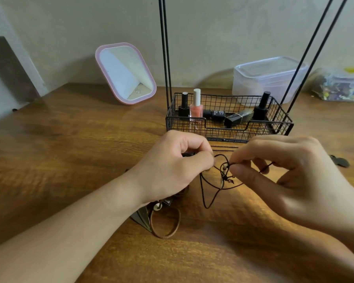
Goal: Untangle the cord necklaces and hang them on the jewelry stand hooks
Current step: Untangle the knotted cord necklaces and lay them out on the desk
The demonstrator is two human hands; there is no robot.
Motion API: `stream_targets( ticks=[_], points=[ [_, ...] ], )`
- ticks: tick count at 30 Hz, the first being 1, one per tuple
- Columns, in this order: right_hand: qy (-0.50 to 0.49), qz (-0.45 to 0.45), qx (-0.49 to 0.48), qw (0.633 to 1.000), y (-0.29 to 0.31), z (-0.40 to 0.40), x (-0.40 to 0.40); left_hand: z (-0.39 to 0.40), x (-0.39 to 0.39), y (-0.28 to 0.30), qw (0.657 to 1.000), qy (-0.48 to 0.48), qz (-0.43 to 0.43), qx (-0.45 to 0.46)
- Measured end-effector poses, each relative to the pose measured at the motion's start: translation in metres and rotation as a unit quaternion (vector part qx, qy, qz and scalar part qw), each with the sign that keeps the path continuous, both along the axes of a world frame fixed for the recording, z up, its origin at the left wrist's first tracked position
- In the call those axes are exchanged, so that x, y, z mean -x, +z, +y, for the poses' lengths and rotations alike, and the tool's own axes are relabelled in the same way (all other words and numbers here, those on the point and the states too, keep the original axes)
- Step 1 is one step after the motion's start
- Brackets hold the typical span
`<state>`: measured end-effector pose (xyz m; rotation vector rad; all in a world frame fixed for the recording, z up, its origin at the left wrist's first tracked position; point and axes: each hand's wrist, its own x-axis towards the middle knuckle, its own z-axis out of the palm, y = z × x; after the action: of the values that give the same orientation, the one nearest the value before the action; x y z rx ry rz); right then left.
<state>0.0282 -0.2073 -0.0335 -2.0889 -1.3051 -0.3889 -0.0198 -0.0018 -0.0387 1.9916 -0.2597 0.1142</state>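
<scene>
Wood-grain table (70, 160); black wire basket (229, 129); clear plastic box (270, 78).

Take the wire basket (229, 121) as landmark. Its four thin black rods (165, 48) rise from its corners, fencing the space above it. Small bottles (196, 105) crowd its floor. Behind it to the right, a clear plastic box (270, 78) stands close. Behind it to the left, a pink mirror (126, 73) leans, with bare table (70, 139) between. Just in front of it, both hands, left (172, 166) and right (290, 174), and the tangled cord (215, 186) fill the way; a brown band (166, 223) lies nearer still.
</scene>
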Motion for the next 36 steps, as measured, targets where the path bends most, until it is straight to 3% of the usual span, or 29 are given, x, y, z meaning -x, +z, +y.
stream_targets(
  ticks=[7, 12, 19, 24, 30, 36],
  points=[
    [0.013, -0.020, 0.013, 1.000, 0.002, -0.003, -0.002, 0.000, -0.001, -0.004, 0.989, 0.040, -0.116, -0.087],
    [0.013, -0.006, 0.012, 1.000, 0.001, -0.004, -0.002, 0.001, 0.001, -0.005, 0.984, 0.057, -0.160, -0.046],
    [-0.003, -0.001, 0.009, 1.000, 0.003, -0.004, -0.003, 0.004, 0.001, -0.005, 0.961, -0.011, -0.206, -0.187],
    [0.009, 0.007, 0.016, 1.000, 0.001, -0.004, -0.004, 0.001, 0.003, -0.006, 0.964, 0.032, -0.180, -0.194],
    [0.014, 0.002, 0.047, 0.999, 0.000, -0.003, -0.003, -0.001, 0.008, 0.003, 0.978, -0.025, -0.068, -0.197],
    [0.005, -0.056, 0.047, 0.997, -0.004, 0.003, 0.000, -0.004, 0.010, 0.006, 0.968, -0.046, -0.006, -0.247]
  ],
)
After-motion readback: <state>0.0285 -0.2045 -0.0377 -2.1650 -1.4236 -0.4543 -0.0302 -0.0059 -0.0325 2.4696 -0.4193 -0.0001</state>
